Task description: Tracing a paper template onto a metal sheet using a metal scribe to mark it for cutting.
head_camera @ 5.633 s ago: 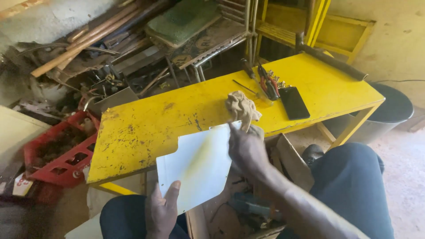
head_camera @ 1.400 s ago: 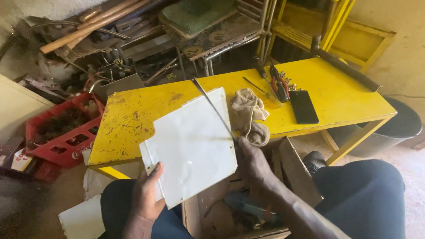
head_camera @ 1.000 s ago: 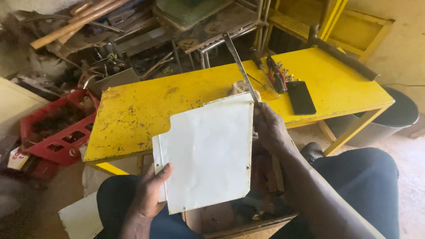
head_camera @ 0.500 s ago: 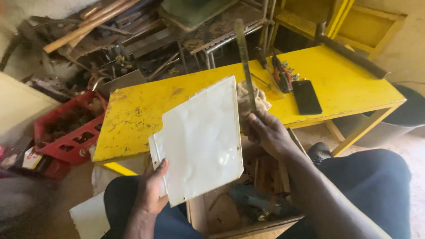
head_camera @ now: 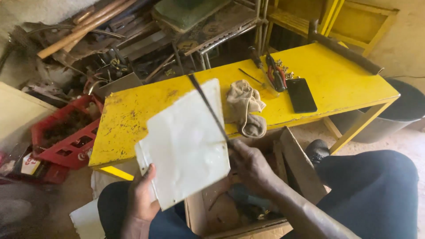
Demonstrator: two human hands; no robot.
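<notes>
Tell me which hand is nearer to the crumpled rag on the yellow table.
Right. The right hand, gripping a thin dark blade, sits just below the crumpled rag; the left hand holds the white sheet's lower corner, farther away.

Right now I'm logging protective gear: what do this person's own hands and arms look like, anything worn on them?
Both are bare: the left hand and right hand show no gloves, rings or watch, and the right forearm has no sleeve in view. Dark blue trousers cover the legs.
</notes>
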